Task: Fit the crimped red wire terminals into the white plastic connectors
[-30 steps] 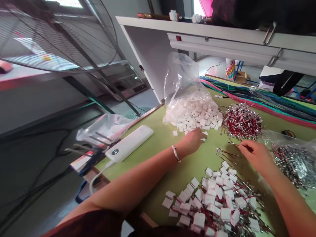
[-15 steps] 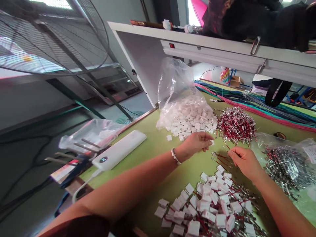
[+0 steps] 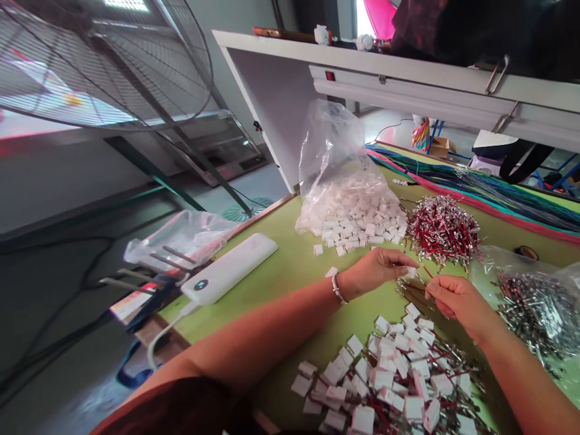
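Note:
Between its fingertips my left hand (image 3: 374,272) pinches a small white connector housing (image 3: 411,272). Just right of it, my right hand (image 3: 455,299) is closed in a pinch on a short red wire (image 3: 426,272) with a metal end, close to the housing; whether the two touch is too small to tell. A few loose red wires (image 3: 410,293) lie on the green table under the hands. Nearer me spreads a heap of white housings with red wires (image 3: 385,377). Behind the hands sits a pile of red wires with metal terminals (image 3: 444,232).
A clear bag spilling white housings (image 3: 348,199) stands at the back. To the right lies a bag of metal-tipped pieces (image 3: 539,308). Long coloured wires (image 3: 475,187) run along the far edge. A white power bank (image 3: 231,269) lies left, near a large fan (image 3: 113,66).
My left hand has moved right with the white housing, closer to the right hand. The right hand stays pinched on the wire. The whole view has shifted slightly.

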`<state>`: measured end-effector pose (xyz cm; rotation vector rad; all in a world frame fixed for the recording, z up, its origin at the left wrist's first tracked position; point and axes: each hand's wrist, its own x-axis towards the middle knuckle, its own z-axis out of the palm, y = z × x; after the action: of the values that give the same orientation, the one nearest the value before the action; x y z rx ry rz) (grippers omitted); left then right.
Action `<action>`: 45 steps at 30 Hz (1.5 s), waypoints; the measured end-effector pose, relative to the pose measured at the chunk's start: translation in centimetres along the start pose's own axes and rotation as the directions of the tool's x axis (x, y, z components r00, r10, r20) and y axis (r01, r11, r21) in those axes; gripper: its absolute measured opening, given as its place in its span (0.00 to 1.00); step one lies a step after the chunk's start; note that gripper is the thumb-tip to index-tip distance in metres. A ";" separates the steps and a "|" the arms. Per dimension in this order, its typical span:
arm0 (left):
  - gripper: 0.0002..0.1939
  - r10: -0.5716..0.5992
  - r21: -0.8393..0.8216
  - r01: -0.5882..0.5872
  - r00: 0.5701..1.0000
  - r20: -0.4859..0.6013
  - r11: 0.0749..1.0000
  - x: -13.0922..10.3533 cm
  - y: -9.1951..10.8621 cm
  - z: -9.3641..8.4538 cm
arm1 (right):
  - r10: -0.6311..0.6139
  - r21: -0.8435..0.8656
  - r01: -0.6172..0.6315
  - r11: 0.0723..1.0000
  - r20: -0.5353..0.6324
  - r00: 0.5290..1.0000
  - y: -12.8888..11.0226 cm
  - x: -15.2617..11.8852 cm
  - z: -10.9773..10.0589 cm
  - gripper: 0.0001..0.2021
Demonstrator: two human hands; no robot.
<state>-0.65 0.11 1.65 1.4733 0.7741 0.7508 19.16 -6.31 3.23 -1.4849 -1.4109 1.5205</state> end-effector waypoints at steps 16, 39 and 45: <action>0.07 -0.060 -0.183 0.100 0.976 0.210 0.978 -0.4 -0.3 0.5 | 0.019 -0.032 -0.017 0.999 0.083 0.996 0.2 0.0 0.0 0.16; 0.06 -0.040 -0.233 0.084 0.981 0.190 0.969 -0.4 -0.6 0.4 | 0.054 -0.119 -0.055 0.991 -0.013 0.998 -0.2 -0.1 0.4 0.15; 0.02 -0.112 -0.276 0.126 0.991 0.067 0.953 -0.7 -1.3 2.0 | -0.058 -0.248 0.061 0.967 0.017 0.998 0.2 -0.2 1.0 0.17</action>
<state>0.58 -1.59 0.30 1.1760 0.6812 0.6976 18.31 -6.87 2.95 -1.5654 -1.6870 1.3544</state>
